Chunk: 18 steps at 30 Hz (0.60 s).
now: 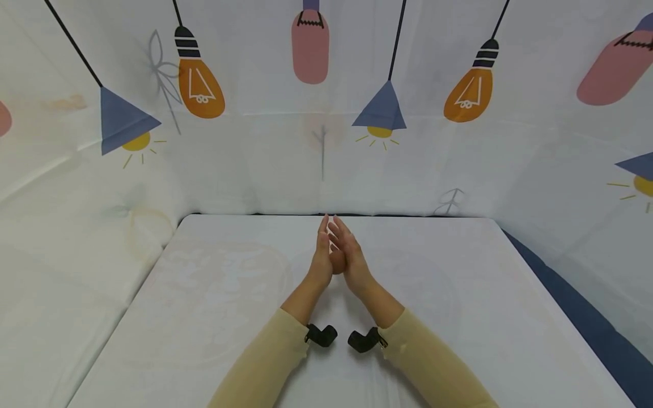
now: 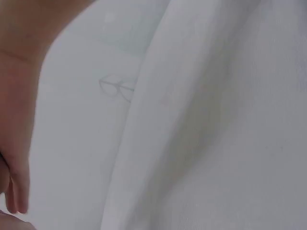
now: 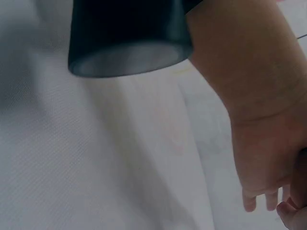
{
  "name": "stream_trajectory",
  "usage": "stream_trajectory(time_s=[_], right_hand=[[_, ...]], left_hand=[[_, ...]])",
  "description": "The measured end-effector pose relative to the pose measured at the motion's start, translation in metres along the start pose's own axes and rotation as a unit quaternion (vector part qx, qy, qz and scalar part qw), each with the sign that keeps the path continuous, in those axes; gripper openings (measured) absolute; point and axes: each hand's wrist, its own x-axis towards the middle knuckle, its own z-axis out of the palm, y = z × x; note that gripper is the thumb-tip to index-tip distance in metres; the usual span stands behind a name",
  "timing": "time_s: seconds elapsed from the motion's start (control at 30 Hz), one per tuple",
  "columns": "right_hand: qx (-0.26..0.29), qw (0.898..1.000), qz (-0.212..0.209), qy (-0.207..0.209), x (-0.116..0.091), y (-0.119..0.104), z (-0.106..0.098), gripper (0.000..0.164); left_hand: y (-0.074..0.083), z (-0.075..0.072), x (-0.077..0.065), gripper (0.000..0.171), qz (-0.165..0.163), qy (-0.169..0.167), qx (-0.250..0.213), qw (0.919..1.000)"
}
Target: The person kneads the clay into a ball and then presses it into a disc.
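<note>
A small reddish-brown ball (image 1: 337, 262) sits between my two palms, near the heels of the hands; what it is made of I cannot tell. My left hand (image 1: 322, 258) presses on it from the left, and my right hand (image 1: 353, 255) from the right. Fingers on both hands are fairly straight and point away from me, the tips close together. At the left edge of the left wrist view, part of the ball (image 2: 3, 176) shows beside a hand. The right wrist view has the ball (image 3: 300, 178) in shadow at its right edge, mostly cut off.
Beneath the hands is a white-covered table (image 1: 229, 294). A white cloth (image 1: 265, 158) printed with lamps and bulbs hangs behind it and along the sides. Black wrist cameras (image 1: 322, 335) stick out from both cuffs, close to each other.
</note>
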Motion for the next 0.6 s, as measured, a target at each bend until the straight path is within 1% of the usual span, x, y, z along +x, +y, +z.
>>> stream_trajectory(time_s=[0.1,0.17,0.3,0.4,0.47,0.6], right_hand=[[0.011,1.0,0.0,-0.003,0.0,-0.007,0.001,0.073],[0.012,1.0,-0.003,-0.003,0.001,-0.012,0.0,0.076],[0.005,1.0,-0.013,0.008,0.004,-0.017,-0.005,0.074],[-0.012,1.0,-0.01,0.022,0.007,-0.019,-0.009,0.07],[-0.025,0.999,-0.001,0.035,0.01,-0.019,-0.011,0.068],[-0.064,0.995,0.02,0.069,0.016,-0.016,-0.016,0.067]], left_hand=[[-0.004,-0.003,0.002,0.074,-0.017,-0.006,0.0,0.9998],[-0.006,-0.004,0.002,0.074,-0.02,-0.02,0.004,0.9996],[-0.006,-0.002,-0.001,0.076,0.002,-0.056,0.033,0.9979],[-0.004,0.001,-0.005,0.074,0.009,-0.074,0.051,0.9959],[-0.003,0.003,-0.006,0.074,0.003,-0.084,0.054,0.995],[-0.002,0.006,-0.008,0.074,0.007,-0.105,0.035,0.9939]])
